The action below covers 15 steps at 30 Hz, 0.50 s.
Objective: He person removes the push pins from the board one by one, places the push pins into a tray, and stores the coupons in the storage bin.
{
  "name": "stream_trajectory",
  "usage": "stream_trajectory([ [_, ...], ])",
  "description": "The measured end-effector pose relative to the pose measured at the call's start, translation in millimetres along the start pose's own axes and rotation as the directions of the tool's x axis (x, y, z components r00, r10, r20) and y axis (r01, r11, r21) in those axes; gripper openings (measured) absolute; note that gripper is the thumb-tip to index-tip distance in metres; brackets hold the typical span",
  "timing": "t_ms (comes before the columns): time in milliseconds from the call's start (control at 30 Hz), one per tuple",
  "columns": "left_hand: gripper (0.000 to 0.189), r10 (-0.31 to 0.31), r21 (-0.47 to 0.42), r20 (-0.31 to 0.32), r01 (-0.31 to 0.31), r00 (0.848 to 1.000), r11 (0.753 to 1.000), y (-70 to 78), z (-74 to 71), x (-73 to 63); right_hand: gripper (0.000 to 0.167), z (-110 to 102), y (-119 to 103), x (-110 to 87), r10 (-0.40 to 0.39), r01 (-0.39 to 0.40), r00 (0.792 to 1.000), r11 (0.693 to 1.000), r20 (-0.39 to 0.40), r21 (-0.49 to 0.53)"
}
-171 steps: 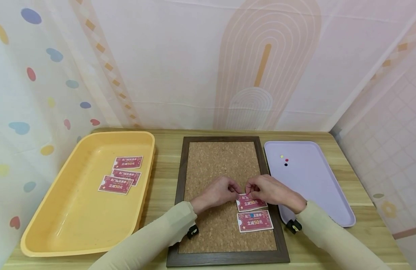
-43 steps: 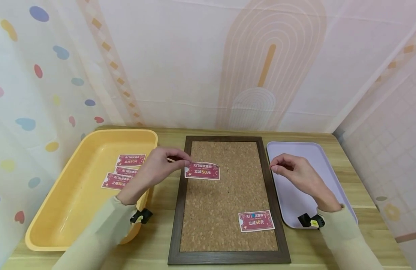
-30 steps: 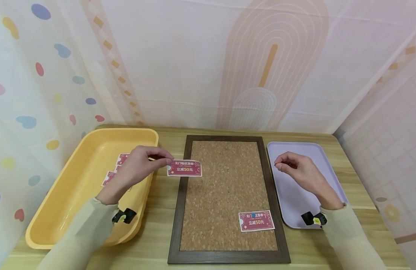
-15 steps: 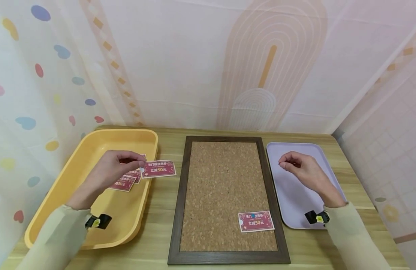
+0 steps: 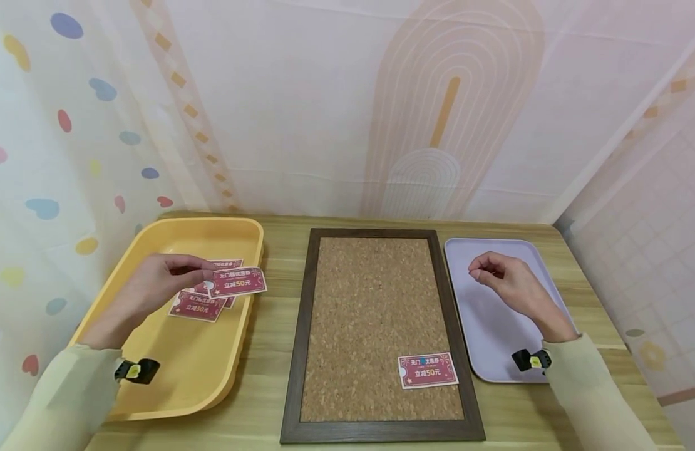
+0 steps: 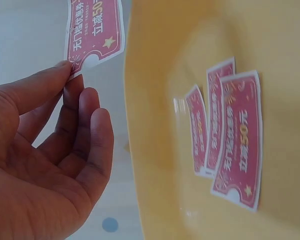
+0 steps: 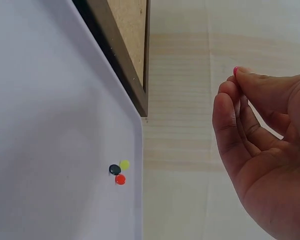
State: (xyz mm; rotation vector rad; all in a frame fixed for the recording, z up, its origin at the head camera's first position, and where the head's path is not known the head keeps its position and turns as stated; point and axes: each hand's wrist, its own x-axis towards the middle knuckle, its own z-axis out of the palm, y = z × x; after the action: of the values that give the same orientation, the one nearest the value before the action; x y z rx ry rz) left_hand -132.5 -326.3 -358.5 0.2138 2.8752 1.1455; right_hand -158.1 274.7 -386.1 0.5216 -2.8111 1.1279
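My left hand pinches a red-pink paper coupon by its left edge, holding it above the yellow tray. Beneath it in the tray lie three overlapping coupons, the front one plainest in the left wrist view. Over the lilac tray, my right hand pinches a small pink thumbtack between thumb and finger. Another coupon lies at the lower right of the framed corkboard, with a blue thumbtack at its top.
Three thumbtacks lie in the lilac tray: a black one, a yellow one and a red one. My right hand hides them in the head view. A patterned curtain hangs behind the wooden table.
Both hands were at the upper coupon on the corkboard. My left hand has since carried that coupon left over the yellow tray, while my right hand has moved right above the lilac tray.
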Motion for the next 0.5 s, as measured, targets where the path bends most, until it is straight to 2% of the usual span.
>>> stream_trajectory([
  [167,0.028,-0.006,0.013,0.008,0.006,1.000,1.000,-8.9,-5.1,0.4,0.004,-0.7,4.6,0.3,0.011,-0.011,1.000,1.000,0.011,-0.005],
  [500,0.033,-0.052,0.024,0.078,0.051,0.996,0.998,-30.8,-14.1,3.6,0.004,-2.3,13.0,0.4,0.025,-0.025,0.999,1.000,0.040,-0.015],
])
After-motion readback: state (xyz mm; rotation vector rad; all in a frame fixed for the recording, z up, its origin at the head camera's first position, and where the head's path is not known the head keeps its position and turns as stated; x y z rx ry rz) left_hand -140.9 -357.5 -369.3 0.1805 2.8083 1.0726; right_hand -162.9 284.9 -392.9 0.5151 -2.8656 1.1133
